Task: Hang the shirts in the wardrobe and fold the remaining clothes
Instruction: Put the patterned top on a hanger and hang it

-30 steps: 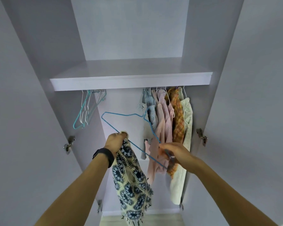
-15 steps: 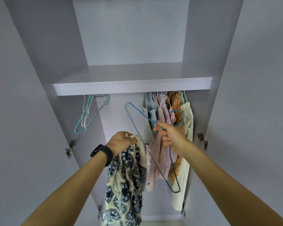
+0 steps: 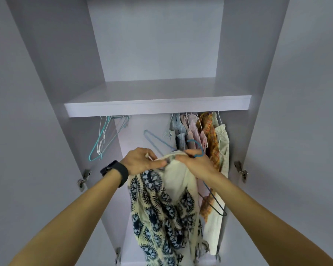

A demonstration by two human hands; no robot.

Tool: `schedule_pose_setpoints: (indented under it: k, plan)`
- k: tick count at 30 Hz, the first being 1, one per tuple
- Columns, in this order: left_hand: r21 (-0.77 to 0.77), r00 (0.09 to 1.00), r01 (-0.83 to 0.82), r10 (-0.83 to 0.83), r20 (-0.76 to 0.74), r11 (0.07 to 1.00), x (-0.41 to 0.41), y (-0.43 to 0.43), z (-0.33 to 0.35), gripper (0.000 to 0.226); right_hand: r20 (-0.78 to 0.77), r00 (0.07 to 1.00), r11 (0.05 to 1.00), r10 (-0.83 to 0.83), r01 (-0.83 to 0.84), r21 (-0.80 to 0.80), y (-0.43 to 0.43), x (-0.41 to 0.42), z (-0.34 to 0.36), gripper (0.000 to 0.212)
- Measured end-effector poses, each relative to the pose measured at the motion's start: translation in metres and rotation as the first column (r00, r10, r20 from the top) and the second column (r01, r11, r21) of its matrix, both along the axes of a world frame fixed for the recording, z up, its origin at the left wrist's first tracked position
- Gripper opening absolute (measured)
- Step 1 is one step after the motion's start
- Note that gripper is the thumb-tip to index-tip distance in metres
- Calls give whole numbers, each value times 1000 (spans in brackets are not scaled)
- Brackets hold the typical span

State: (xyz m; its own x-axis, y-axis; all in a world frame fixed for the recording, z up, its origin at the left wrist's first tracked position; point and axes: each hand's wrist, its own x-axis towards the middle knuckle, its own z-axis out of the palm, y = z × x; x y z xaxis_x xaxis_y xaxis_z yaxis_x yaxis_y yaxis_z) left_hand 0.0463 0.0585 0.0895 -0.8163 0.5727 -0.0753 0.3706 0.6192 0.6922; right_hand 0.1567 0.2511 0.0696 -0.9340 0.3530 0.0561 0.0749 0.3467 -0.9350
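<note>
A cream shirt with a dark blue pattern hangs from both my hands in front of the open wardrobe. My left hand grips its top edge. Close beside it, my right hand holds a blue wire hanger at the neck, touching the same fabric edge. One hanger arm sticks up to the left behind the shirt, the other slants down to the right. Several shirts hang on the rail at the right.
Several empty hangers hang at the rail's left end. A white shelf spans the wardrobe above the rail. Both doors stand open, with hinges on either side. A gap in the rail lies between the empty hangers and the hung shirts.
My right hand has brought the blue hanger down and left until it meets the shirt's top edge at my left hand. The view has tilted slightly upward.
</note>
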Motion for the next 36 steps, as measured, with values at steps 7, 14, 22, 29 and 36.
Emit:
schedule_pose_setpoints:
  k: [7, 14, 22, 29, 36]
  plan:
    - [-384, 983, -95, 25, -182, 919, -17, -43, -6, 39, 38, 950, 950, -310, 309, 43, 49, 3, 9, 39]
    - [-167, 985, -171, 172, -5, 971, -33, -62, 4, 95, 186, 932, 917, -310, 242, 318, 71, 8, -3, 29]
    - [-293, 957, -186, 106, -270, 938, -44, -76, 11, 42, 218, 896, 889, -386, 299, 345, 83, 4, -20, 13]
    - [-429, 915, -227, 40, -401, 874, -47, -81, -1, 24, 242, 866, 874, -437, 344, 344, 90, 3, -34, 24]
    - [-295, 945, -243, 157, -288, 924, -46, -78, -2, 25, 289, 826, 840, -484, 346, 417, 90, 8, -49, 33]
